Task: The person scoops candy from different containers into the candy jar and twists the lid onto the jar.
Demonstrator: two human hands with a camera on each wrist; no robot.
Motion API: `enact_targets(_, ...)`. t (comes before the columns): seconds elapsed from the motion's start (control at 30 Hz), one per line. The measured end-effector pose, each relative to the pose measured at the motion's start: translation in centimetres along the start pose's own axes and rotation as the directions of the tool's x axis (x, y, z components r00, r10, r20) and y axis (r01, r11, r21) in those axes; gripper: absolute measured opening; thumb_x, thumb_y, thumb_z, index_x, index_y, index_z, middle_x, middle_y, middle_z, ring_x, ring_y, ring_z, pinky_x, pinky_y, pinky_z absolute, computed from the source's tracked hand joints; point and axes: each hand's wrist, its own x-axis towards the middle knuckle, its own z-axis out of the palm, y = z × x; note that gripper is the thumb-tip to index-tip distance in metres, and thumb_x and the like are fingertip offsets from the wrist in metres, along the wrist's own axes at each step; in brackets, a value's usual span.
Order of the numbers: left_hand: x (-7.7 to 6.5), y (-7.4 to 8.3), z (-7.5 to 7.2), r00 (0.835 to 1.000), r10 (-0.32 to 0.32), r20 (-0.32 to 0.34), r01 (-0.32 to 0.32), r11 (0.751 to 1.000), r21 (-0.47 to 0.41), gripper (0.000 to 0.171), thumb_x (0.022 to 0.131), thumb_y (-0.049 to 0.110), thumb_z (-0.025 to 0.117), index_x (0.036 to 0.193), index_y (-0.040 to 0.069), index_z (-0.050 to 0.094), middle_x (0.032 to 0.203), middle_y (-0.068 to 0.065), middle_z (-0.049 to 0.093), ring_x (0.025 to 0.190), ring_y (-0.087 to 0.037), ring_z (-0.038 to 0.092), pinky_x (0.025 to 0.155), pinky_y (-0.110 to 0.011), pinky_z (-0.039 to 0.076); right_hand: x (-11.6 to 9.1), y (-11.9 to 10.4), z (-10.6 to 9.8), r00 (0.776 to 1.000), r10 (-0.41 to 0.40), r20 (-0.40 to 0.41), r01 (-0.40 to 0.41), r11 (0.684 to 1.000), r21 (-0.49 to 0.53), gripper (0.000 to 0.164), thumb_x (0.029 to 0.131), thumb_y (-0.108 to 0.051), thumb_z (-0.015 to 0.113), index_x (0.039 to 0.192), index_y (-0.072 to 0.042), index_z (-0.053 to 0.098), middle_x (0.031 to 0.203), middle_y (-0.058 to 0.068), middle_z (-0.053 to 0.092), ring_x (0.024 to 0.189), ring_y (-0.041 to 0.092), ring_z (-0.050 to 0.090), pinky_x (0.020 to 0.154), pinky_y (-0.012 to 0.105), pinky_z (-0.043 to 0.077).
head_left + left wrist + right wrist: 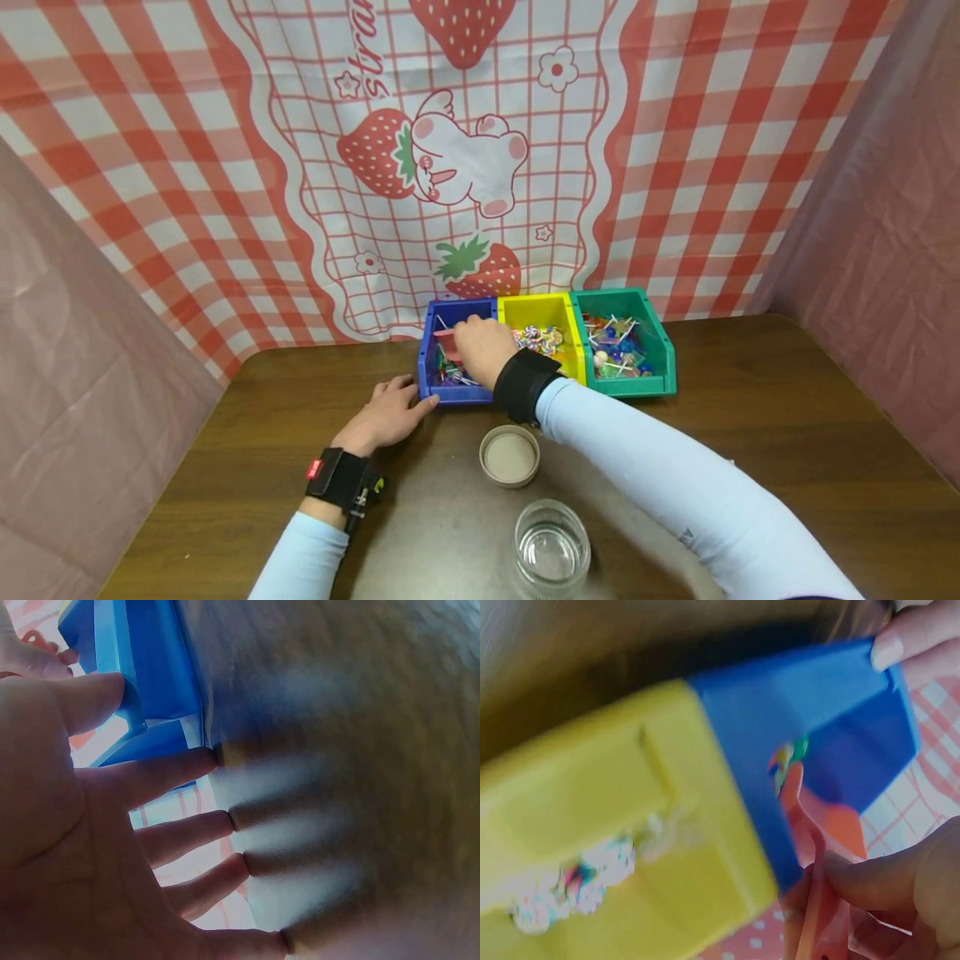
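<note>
Backdrop: red-and-white checked cloth (pixel 675 167), printed with strawberries and a white cartoon animal turned sideways.
Side drapes: pale pink fabric on the left (pixel 60 400) and right (pixel 885 250).
Work surface: brown wood-grain table (pixel 795 392), glossy toward the near middle.
Bin row: three plastic bins side by side at the cloth; blue bin (pixel 465 395) on the left, yellow bin (pixel 553 315) in the middle, green bin (pixel 633 386) on the right.
Arms: light blue sleeves (pixel 652 458), black wristband (pixel 525 383) at each wrist.
Left hand (pixel 386 417): fingers straight and spread, thumb resting on the blue bin's near left corner; fingertips appear to meet the tabletop.
Right hand (pixel 483 350): above the blue bin, thumb and fingers pinching the scoop.
Vessel: clear glass jar (pixel 552 550), round, mouth up, nearest to the viewer.
Disc: shallow round beige lid (pixel 510 457), lying flat between jar and bins, apart from both.
Scoop: coral-pink plastic scoop (pixel 826 926), its head inside the blue bin; small coloured pieces just beside its tip.
Sweets: multicoloured swirl lollipops (pixel 536 337) in yellow; mixed bright sweets with white sticks (pixel 618 350) in green; small stick sweets (pixel 459 377) in blue, partly hidden by the right hand.
</note>
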Motion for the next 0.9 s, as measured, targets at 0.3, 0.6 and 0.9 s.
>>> enact_targets(0.3, -0.1, -0.1, 0.0, 1.0, 0.006, -0.004, -0.006, 1.0, 0.001, 0.066, 0.103, 0.052, 0.044, 0.145, 0.002, 0.05, 0.155, -0.021, 0.034, 0.142, -0.044, 0.026, 0.109, -0.061, 0.029, 0.6, 1.4, -1.1, 0.996, -0.088, 0.032, 0.092, 0.981, -0.17, 0.017, 0.095, -0.017, 0.064, 0.098, -0.005, 0.076, 0.096, 0.013, 0.064, 0.091, 0.03, 0.061, 0.076, 0.045, 0.054)
enact_targets(0.6, -0.1, 0.0, -0.1, 1.0, 0.008, -0.004, -0.008, 1.0, -0.002, 0.066, 0.103, 0.052, 0.044, 0.145, 0.001, 0.05, 0.155, -0.021, 0.034, 0.141, -0.044, 0.027, 0.109, -0.062, 0.03, 0.9, 1.9, -1.0, 0.982, -0.189, 0.026, 0.188, 0.931, -0.312, 0.018, 0.095, -0.018, 0.063, 0.092, -0.005, 0.075, 0.088, 0.011, 0.07, 0.082, 0.027, 0.06, 0.077, 0.04, 0.051)
enact_targets(0.9, 0.0, 0.0, 0.0, 1.0, 0.004, -0.002, -0.004, 1.0, -0.001, 0.066, 0.103, 0.053, 0.044, 0.146, 0.003, 0.05, 0.156, -0.02, 0.034, 0.142, -0.043, 0.027, 0.108, -0.062, 0.029, 1.4, 1.3, -1.2, 0.936, -0.349, 0.051, 0.339, 0.848, -0.407, 0.016, 0.092, -0.032, 0.071, 0.087, -0.02, 0.08, 0.076, -0.002, 0.072, 0.064, 0.019, 0.064, 0.058, 0.034, 0.052)
